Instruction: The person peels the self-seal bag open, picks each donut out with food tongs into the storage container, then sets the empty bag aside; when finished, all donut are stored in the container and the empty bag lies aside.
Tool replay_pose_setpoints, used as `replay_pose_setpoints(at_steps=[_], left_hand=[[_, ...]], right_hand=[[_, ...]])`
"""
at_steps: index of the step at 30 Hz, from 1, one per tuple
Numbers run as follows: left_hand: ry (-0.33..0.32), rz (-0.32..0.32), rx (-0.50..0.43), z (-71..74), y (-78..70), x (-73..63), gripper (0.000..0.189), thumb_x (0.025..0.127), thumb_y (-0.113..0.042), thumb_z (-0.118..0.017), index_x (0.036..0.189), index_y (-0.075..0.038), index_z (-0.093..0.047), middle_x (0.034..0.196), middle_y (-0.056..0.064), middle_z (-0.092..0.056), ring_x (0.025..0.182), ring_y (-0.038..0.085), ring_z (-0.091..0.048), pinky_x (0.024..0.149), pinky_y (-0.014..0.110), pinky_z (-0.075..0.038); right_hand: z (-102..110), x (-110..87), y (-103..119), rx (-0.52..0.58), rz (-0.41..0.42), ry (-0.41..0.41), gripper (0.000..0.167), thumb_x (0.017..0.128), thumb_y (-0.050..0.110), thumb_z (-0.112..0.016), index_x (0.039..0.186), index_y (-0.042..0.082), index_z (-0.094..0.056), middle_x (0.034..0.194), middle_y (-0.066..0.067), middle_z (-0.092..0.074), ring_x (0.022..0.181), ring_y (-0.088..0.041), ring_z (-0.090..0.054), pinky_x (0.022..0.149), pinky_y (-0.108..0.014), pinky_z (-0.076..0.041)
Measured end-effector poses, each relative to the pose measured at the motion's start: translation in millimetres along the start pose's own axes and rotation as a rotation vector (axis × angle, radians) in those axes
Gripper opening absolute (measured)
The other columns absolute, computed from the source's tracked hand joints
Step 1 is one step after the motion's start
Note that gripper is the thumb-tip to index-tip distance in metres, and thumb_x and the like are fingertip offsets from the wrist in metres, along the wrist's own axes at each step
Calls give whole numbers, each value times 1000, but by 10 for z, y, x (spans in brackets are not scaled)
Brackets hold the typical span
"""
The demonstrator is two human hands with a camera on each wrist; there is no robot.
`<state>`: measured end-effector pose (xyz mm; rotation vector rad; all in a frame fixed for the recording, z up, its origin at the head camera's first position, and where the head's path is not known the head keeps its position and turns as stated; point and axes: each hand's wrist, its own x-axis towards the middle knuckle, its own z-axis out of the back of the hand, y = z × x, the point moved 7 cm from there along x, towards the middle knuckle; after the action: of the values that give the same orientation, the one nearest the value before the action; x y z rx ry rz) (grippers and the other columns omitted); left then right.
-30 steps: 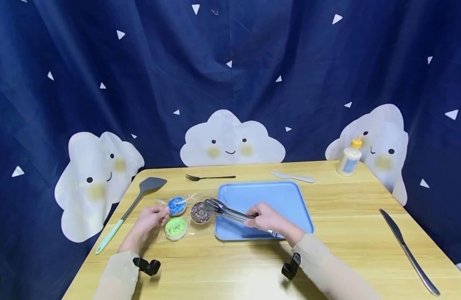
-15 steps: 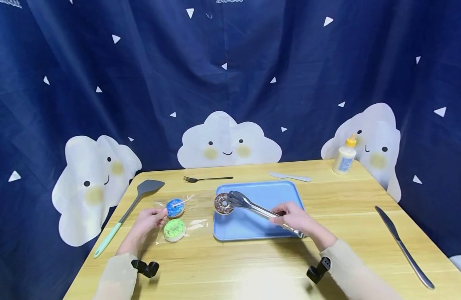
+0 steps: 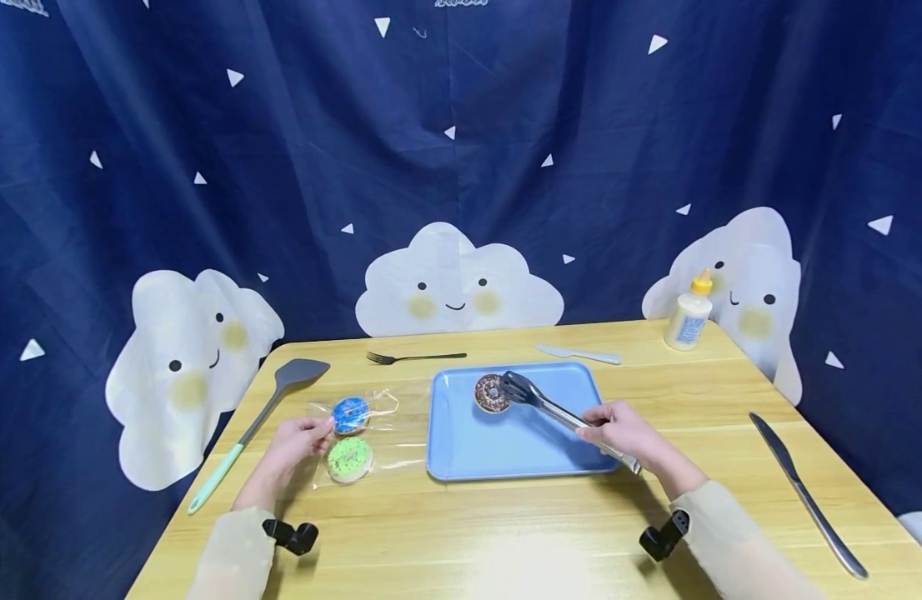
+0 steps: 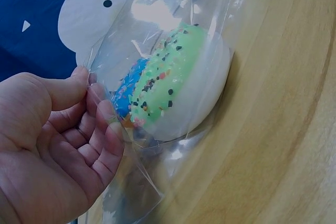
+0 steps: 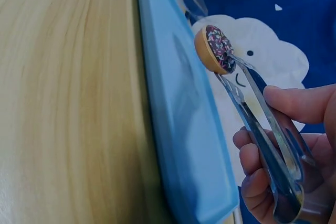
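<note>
In the head view, the right hand is gripping silver metal tongs, which are holding a round, sprinkled, chocolate-brown donut over the blue rectangular tray. A white, yellow-capped bottle is standing far right, its blue label too small for reading.

In the left wrist view, the left hand is pinching a clear plastic bag holding green-iced and blue-iced donuts.

In the right wrist view, the tongs are clasping the donut clear of the tray; squeezing evenly and lowering it level seems best.
</note>
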<state>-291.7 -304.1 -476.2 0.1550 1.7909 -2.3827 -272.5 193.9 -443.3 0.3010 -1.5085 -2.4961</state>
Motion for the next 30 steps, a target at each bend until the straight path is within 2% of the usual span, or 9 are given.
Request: replay_pose_setpoints(at_steps=[9,14,16,21,25,30], left_hand=[[-4,15,-8,8,15,-22,30,95,-16,-55,101,13,-57,77,7,-59,66,12,-53,61,24,-49],[-2,15,-9,9,15,-22,32,94,-17,-56,102,14,-56,77,7,-58,66,12,-53,61,24,-49],[8,6,0,3,10,-18,33,95,-17,-55,103,15,-55,78,7,-58,67,12,-53,61,24,-49],[14,7,9,-9,5,-6,34,94,-18,-57,103,15,-56,79,8,-58,68,13,-53,61,24,-49],[6,5,7,-6,-5,-5,33,93,-18,-58,101,14,-57,77,7,-58,67,12,-52,60,24,-49],[8,1,15,-8,-15,-8,34,94,-19,-58,101,14,-57,76,5,-57,67,12,-53,61,24,-49]], right_hand=[[-78,77,-111,-79,-55,-26,38,81,12,-70,109,-13,-60,99,-17,-63,89,-25,-54,74,-33,-47],[-112,78,-75,-67,-40,-6,38,81,14,-70,109,-12,-61,97,-14,-63,85,-22,-53,70,-31,-46],[-100,59,-72,-41,-28,11,34,82,13,-68,106,-11,-62,91,-12,-62,79,-21,-54,65,-30,-47],[59,-72,-138,22,-28,30,32,83,9,-65,105,-13,-60,81,-10,-60,70,-21,-54,59,-30,-48],[258,-224,-234,3,-44,-8,39,84,12,-66,110,-16,-57,86,-10,-62,77,-19,-56,65,-31,-50],[430,-382,-364,33,-85,-18,36,84,12,-65,107,-14,-58,81,-12,-60,68,-21,-55,57,-31,-49]])
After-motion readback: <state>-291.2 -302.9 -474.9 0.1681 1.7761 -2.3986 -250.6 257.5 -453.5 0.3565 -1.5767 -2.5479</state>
